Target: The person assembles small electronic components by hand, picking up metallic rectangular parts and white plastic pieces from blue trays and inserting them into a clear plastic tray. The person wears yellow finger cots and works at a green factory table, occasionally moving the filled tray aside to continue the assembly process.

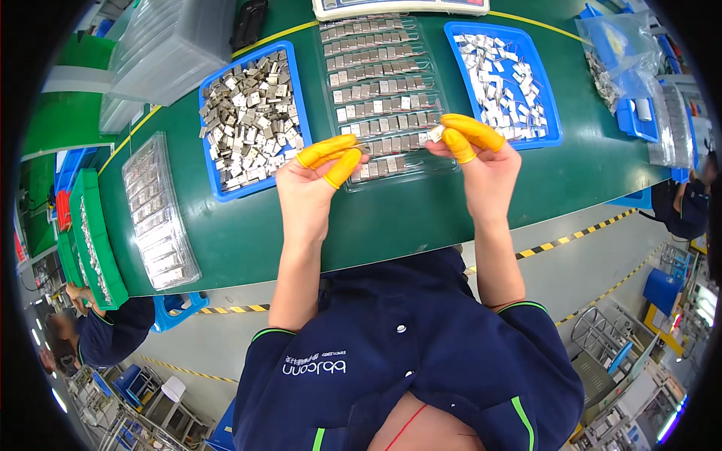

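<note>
Yellow finger covers sit on the thumbs and some fingers of both hands. My left hand (320,165) pinches at the near left edge of a clear plastic tray (412,174); what its fingertips hold is too small to name. Across from it, my right hand (477,154) grips a small white connector (435,134) between thumb and fingers, above the tray. Rows of flat metal-cased connectors (387,104) fill the tray. Loose metal connector shells (252,113) lie heaped in a blue bin (299,90) on the left. White connectors with short leads (500,83) lie in another blue bin (554,113) on the right.
A white device (398,7) stands beyond the tray. Clear trays are stacked (169,52) at the far left, with a filled clear tray (158,214) nearer. Co-workers sit left (116,331) and right (681,207). A plastic bag (624,56) lies far right.
</note>
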{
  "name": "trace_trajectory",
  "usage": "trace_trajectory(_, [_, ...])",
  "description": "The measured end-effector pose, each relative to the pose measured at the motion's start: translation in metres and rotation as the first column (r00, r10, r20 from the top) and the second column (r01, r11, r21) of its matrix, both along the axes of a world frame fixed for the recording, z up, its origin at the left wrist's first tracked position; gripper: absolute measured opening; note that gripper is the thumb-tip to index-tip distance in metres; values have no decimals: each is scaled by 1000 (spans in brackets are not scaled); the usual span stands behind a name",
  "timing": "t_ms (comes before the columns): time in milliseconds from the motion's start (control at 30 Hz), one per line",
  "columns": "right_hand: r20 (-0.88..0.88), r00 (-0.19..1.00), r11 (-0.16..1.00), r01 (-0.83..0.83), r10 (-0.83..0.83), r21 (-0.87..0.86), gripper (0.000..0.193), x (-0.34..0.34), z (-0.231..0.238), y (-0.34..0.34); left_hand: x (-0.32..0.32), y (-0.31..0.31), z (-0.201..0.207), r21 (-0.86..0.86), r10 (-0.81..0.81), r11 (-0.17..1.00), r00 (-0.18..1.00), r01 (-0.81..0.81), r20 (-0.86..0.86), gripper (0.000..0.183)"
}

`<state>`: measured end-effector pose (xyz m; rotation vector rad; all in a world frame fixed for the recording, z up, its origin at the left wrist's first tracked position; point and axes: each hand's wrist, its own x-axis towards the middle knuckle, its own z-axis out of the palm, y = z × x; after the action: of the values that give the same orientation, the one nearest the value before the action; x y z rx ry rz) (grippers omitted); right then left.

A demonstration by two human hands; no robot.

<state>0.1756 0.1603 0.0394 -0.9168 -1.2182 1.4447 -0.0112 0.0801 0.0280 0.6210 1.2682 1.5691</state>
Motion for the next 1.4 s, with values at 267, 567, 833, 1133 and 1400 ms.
trace_trajectory(267, [110,986,992,-127,125,11,19,-7,-2,-11,13,6,11,13,-62,998,998,62,-3,24])
trace_trajectory(567, [227,965,981,-160,132,109,17,-10,-4,-15,10,4,11,5,-135,991,991,135,0,23])
trace_trajectory(833, [361,923,960,-211,133,185,20,-5,3,-16,11,1,13,13,-156,988,986,157,-52,23])
trace_trajectory(1133, [399,899,964,-242,180,110,23,-3,13,-20,15,-2,9,14,-203,979,977,204,-57,23])
trace_trajectory(1400, [27,940,918,-325,339,-225,17,-1,-9,-24,19,-10,-1,16,-283,959,949,284,135,23])
